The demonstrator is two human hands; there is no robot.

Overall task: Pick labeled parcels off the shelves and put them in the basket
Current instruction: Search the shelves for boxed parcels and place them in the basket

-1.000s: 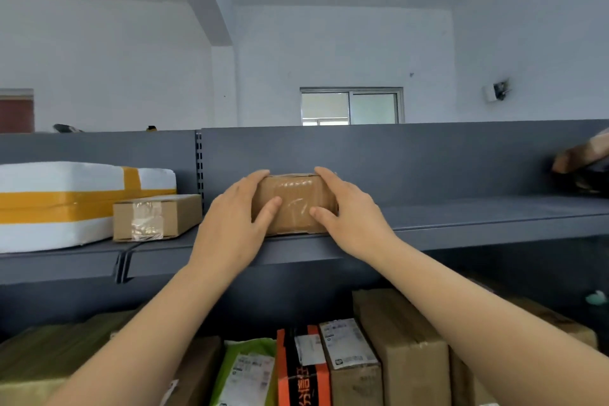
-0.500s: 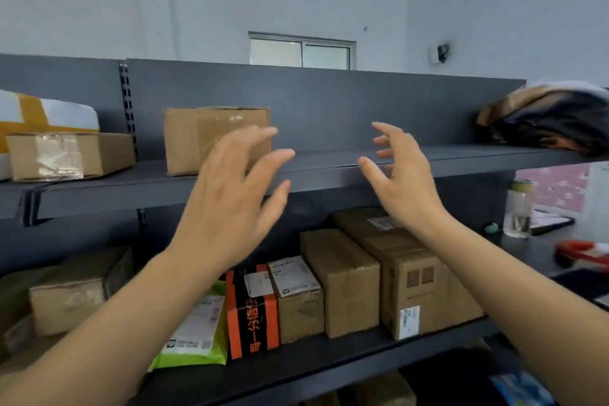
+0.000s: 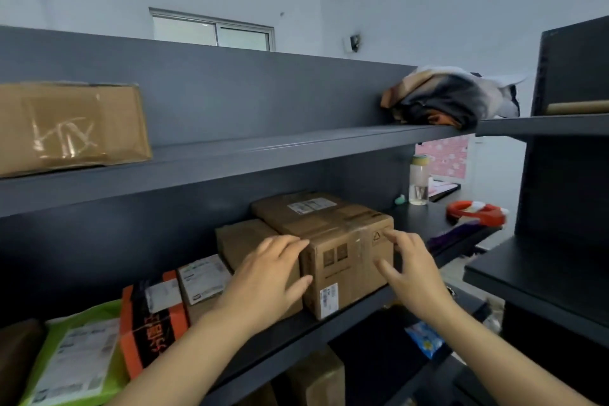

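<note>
Grey metal shelving fills most of my view, with a white wall and a window up at 12 o'clock. So the target right now looks like the big labeled cardboard box sitting on the middle shelf, roughly at 5 o'clock from centre. It's got a white shipping label on top and a barcode sticker on the front face, which is why I'd pick it over the plain taped box up on the top shelf at 9 o'clock, which shows no label that I can see.

My left hand is spread open, fingers apart, against the box's left front corner, partly covering the smaller box wedged beside it. My right hand is open too, fingertips splayed and touching or almost touching the right front edge. Neither hand is clamped on anything yet.

Two hands makes sense, the box is wide and probably has some weight. It sits tight against its neighbour, so I'd guess it needs sliding forward first.

No basket in view anywhere.
</note>
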